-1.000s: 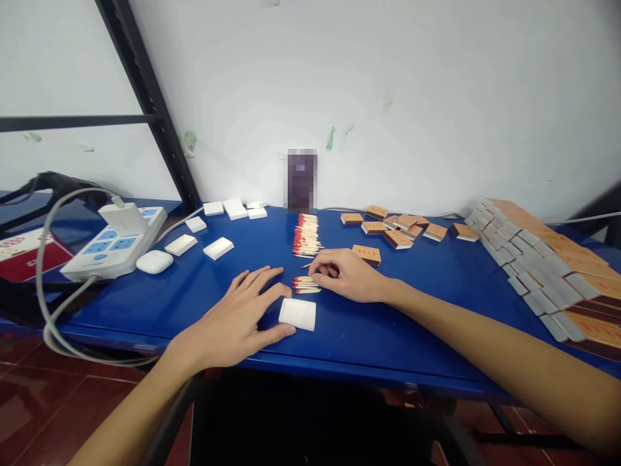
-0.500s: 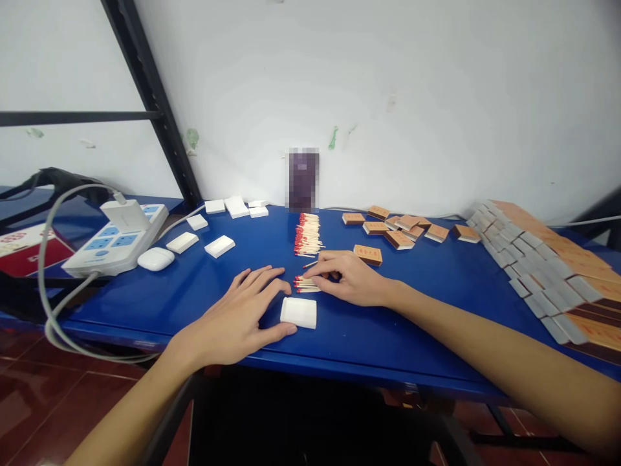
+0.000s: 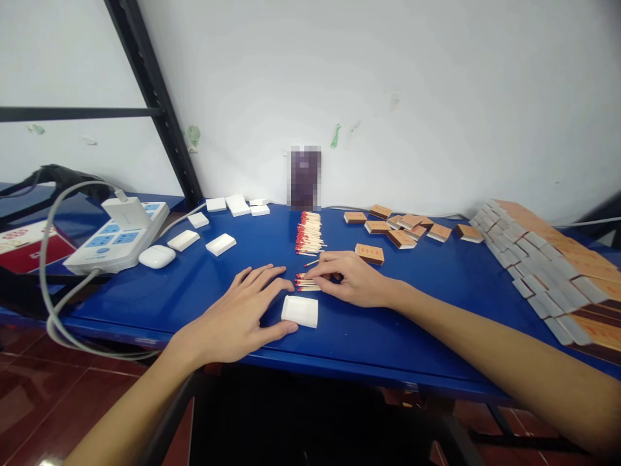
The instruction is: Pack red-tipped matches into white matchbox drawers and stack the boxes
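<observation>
My left hand (image 3: 236, 318) lies flat on the blue table (image 3: 436, 285) with its fingers spread, the thumb tip against a small white inner box (image 3: 299, 311). Just behind that box lies a little bunch of red-tipped matches (image 3: 305, 283). My right hand (image 3: 353, 278) rests on the table with its fingers curled onto the right end of this bunch, pinching it. A single loose match (image 3: 312, 263) lies just beyond the fingers. A larger pile of matches (image 3: 309, 233) is farther back.
Orange matchbox sleeves (image 3: 405, 226) are scattered at the back right, one (image 3: 369, 254) near my right hand. A big slanted stack of boxes (image 3: 548, 265) fills the right. At the left are white inner boxes (image 3: 220, 244), an earbud case (image 3: 156, 257), a power strip (image 3: 116, 236) and a cable.
My right hand's fingers have slid a little to the left along the small bunch of matches, covering more of it. My left hand and the white inner box have stayed put.
</observation>
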{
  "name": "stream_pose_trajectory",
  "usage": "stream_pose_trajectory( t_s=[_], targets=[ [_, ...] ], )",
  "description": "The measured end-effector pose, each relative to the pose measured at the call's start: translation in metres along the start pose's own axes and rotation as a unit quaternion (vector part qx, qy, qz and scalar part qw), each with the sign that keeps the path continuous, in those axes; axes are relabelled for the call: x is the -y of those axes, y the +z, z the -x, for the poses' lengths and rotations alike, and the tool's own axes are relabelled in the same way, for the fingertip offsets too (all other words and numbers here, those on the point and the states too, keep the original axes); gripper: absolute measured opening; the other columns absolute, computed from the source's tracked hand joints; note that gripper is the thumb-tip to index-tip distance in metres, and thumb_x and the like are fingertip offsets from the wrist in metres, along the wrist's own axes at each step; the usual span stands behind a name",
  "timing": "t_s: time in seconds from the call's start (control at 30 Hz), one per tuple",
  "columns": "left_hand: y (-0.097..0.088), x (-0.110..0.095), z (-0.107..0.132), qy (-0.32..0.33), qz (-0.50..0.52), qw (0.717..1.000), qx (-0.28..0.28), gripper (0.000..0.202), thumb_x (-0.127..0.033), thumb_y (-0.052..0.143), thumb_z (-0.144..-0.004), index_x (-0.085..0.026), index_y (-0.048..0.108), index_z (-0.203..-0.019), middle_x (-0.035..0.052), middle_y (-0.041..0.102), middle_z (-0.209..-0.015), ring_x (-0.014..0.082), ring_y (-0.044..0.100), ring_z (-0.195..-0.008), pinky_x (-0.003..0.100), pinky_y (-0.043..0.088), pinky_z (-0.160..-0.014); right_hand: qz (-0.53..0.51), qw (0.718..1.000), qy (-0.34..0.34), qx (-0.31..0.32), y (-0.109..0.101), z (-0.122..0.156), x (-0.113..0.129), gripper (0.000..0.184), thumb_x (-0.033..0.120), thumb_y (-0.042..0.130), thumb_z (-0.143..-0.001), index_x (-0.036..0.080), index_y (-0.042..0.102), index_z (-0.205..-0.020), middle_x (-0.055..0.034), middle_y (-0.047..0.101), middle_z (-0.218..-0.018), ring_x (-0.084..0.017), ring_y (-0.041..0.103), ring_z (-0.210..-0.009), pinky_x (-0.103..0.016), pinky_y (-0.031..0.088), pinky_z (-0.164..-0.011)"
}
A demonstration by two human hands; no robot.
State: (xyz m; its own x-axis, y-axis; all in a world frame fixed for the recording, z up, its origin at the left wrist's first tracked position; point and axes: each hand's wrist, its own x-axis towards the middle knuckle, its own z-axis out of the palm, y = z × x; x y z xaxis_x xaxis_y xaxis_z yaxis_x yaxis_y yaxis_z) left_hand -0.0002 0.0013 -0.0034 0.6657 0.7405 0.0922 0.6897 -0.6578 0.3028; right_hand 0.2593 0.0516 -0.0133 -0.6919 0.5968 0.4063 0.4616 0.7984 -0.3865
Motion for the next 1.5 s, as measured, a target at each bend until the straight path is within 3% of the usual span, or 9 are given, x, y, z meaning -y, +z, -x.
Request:
stream_pose_trajectory(
  t_s=[0.5, 0.9, 1.0, 1.07, 1.17, 1.3, 1.5],
  targets=[
    [0.000, 0.000, 0.001, 0.006, -0.003, 1.000, -0.004, 0.048, -0.062, 0.046, -0.095, -0.028, 0.052, -0.128, 0.0079, 0.041, -0.153, 0.0346, 0.028, -0.146, 0.061, 0.023, -0.117, -0.015, 1.000, -0.011, -0.001, 0.000, 0.000, 0.002, 0.024, 0.020, 0.054, -0.093, 0.016, 0.076, -0.103, -0.0049, 0.069, -0.078, -0.012, 0.057, -0.064, -0.025, 0.043, -0.063],
    [0.000, 0.000, 0.000, 0.012, 0.004, 1.000, -0.010, 0.047, -0.061, 0.048, -0.094, -0.028, 0.053, -0.128, 0.0080, 0.043, -0.151, 0.0353, 0.030, -0.145, 0.060, 0.025, -0.116, -0.021, 0.999, -0.025, 0.027, 0.000, 0.002, 0.002, 0.024, 0.017, 0.055, -0.090, 0.019, 0.076, -0.100, -0.0018, 0.064, -0.074, -0.012, 0.054, -0.064, -0.025, 0.043, -0.064],
    [0.000, 0.000, 0.000, 0.010, 0.001, 1.000, -0.010, 0.047, -0.061, 0.048, -0.095, -0.028, 0.053, -0.128, 0.0080, 0.043, -0.151, 0.0346, 0.030, -0.145, 0.060, 0.024, -0.116, 0.002, 1.000, 0.010, 0.005, 0.001, 0.001, 0.003, 0.026, 0.024, 0.058, -0.089, 0.019, 0.073, -0.111, -0.0031, 0.065, -0.078, -0.015, 0.057, -0.070, -0.029, 0.044, -0.070],
    [0.000, -0.001, 0.000, 0.014, 0.003, 1.000, -0.015, 0.046, -0.060, 0.048, -0.095, -0.027, 0.054, -0.127, 0.0082, 0.044, -0.151, 0.0345, 0.030, -0.145, 0.059, 0.024, -0.117, 0.043, 0.998, 0.053, -0.002, 0.001, 0.000, 0.004, 0.038, 0.035, 0.066, -0.085, 0.019, 0.069, -0.119, -0.0058, 0.067, -0.087, -0.019, 0.059, -0.081, -0.034, 0.045, -0.077],
    [0.000, -0.001, 0.000, 0.011, 0.007, 1.000, -0.016, 0.046, -0.060, 0.049, -0.094, -0.028, 0.054, -0.126, 0.0083, 0.044, -0.150, 0.0350, 0.030, -0.145, 0.060, 0.025, -0.116, 0.064, 0.993, 0.098, 0.008, 0.001, 0.000, 0.007, 0.044, 0.045, 0.069, -0.082, 0.019, 0.070, -0.117, -0.0083, 0.067, -0.096, -0.022, 0.059, -0.087, -0.036, 0.045, -0.078],
    [0.000, -0.002, -0.001, 0.005, 0.012, 1.000, -0.009, 0.048, -0.061, 0.049, -0.094, -0.028, 0.053, -0.128, 0.0080, 0.042, -0.152, 0.0355, 0.028, -0.146, 0.061, 0.024, -0.117, 0.047, 0.992, 0.118, 0.017, -0.001, 0.000, 0.014, 0.025, 0.037, 0.065, -0.088, 0.021, 0.075, -0.102, -0.0063, 0.066, -0.087, -0.018, 0.058, -0.080, -0.031, 0.043, -0.069],
    [-0.001, -0.002, 0.000, 0.004, 0.009, 1.000, -0.007, 0.048, -0.062, 0.047, -0.094, -0.028, 0.053, -0.127, 0.0072, 0.041, -0.154, 0.0351, 0.028, -0.146, 0.061, 0.023, -0.117, 0.028, 0.987, 0.151, 0.054, -0.006, -0.006, 0.022, 0.019, 0.032, 0.063, -0.091, 0.021, 0.077, -0.095, -0.0006, 0.062, -0.070, -0.013, 0.052, -0.064, -0.029, 0.038, -0.064]
  ],
)
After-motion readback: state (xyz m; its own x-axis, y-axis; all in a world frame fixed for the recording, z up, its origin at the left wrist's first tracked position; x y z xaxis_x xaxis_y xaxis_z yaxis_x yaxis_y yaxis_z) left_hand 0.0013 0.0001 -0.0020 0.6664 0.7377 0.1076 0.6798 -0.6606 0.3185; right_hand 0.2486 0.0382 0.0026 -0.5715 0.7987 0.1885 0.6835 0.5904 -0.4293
